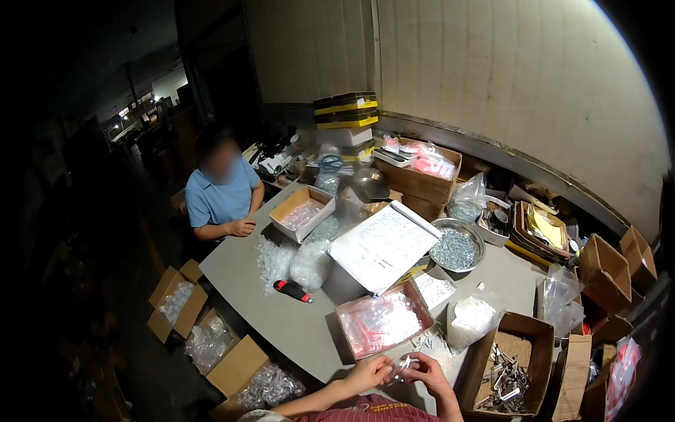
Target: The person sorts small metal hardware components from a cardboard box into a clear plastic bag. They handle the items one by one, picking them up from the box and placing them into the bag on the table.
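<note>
Close to my body at the table's near edge, my left hand [369,374] and my right hand [427,373] face each other with their fingers pinched. Between the fingertips is a small clear plastic bag [403,364] with a white glint; its contents are too small to make out. Just beyond my hands sits a shallow box [343,329] filled with clear, red-marked packets [383,322]. Small metal pieces [434,344] lie scattered on the table beside my right hand. A bag of small white parts [472,320] stands to their right.
To the right, a cardboard box [540,330] holds metal parts. Farther back are a metal bowl of screws [457,246], a paper pad [383,243] and a red-black cutter [293,290]. A seated person in blue [223,184] is across the table [242,278]; open cartons [239,366] stand left.
</note>
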Tool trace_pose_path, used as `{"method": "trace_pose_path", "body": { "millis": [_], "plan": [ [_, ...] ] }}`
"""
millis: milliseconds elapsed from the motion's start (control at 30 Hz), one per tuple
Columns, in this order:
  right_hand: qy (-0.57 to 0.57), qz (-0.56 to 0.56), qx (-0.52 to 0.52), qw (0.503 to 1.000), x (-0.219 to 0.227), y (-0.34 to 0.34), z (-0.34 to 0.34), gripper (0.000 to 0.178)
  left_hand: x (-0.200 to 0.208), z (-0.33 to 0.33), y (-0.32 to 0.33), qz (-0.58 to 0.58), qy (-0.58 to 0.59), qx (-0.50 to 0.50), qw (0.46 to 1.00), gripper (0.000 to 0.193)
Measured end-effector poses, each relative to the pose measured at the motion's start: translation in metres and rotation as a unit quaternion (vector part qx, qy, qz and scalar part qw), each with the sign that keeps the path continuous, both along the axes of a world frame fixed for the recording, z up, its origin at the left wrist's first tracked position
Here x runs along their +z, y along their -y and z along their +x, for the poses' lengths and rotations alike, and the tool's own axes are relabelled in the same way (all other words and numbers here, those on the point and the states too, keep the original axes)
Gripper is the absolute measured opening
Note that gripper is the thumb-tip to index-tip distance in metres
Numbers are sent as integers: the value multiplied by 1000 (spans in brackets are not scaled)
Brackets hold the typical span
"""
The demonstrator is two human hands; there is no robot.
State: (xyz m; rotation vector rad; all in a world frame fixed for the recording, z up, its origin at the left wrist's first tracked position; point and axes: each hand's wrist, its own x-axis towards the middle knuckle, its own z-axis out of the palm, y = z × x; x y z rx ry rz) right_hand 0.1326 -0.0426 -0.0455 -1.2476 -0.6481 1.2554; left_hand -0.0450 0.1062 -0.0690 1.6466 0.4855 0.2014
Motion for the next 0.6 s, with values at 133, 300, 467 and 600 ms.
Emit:
{"method": "trace_pose_path", "body": {
  "millis": [133,300,467,600],
  "plan": [
    [-51,-27,35,998,-15,-9,0,41,-7,-1,0,163,8,53,985,21],
    [-35,-9,39,999,-4,-9,-3,41,-9,-3,-2,148,28,109,983,22],
    [-22,-2,66,998,9,-1,-12,40,-8,-5,2,87,49,108,989,21],
    [11,-21,52,998,11,1,-13,35,-3,-7,3,78,63,152,983,19]
  ]
}}
